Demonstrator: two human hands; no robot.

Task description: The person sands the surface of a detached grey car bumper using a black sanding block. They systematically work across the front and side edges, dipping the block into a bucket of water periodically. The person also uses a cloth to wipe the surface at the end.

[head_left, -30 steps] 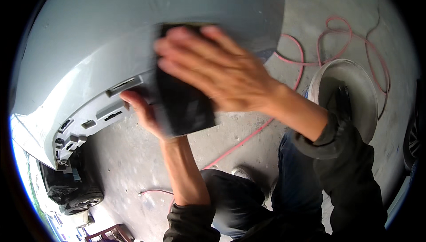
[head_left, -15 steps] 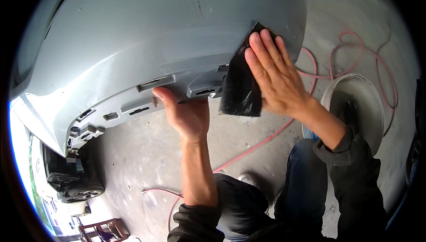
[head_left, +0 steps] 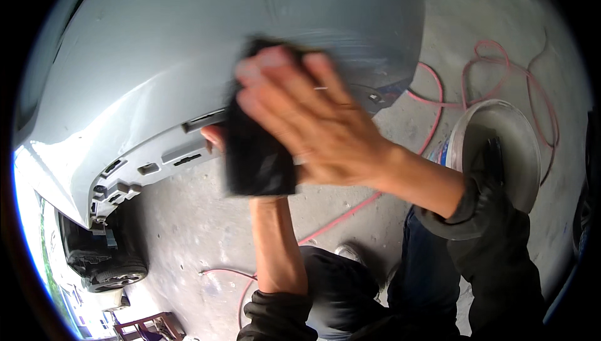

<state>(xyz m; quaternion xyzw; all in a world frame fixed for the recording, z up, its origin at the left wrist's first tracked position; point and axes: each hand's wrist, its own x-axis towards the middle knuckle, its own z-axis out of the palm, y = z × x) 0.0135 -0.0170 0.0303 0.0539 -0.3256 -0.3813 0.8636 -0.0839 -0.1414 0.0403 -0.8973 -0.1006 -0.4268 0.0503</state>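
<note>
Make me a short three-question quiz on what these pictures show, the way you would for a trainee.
1. True or false: the grey panel is to the right of the pail.
2. Multiple choice: what colour is the hose on the floor? A) green; B) pinkish red; C) yellow.
3. Fill in the gap: the person's ____ hand lies over the black sheet.

Key:
1. False: the grey panel is to the left of the pail.
2. B.
3. Right: the right hand lies over the black sheet, and most of the left hand is hidden from view.
</note>
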